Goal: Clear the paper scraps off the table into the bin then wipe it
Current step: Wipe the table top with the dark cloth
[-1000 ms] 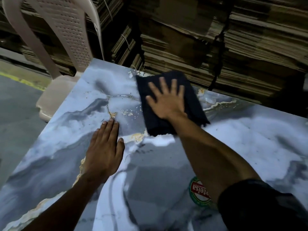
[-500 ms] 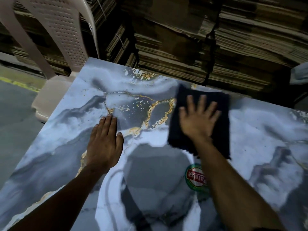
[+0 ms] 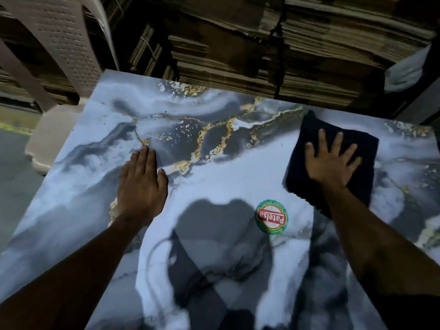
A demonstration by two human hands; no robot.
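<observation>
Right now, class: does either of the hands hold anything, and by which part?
Neither grips anything. The right hand lies flat with fingers spread on the middle of the dark cloth, pressing it to the table. The left hand rests flat on bare tabletop.

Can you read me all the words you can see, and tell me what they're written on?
"Patelsa": on the round green, white and red sticker stuck to the marble-patterned table, upside down in this view.
Small print around the sticker's green rim: too small to read.
Nothing else readable.
</observation>
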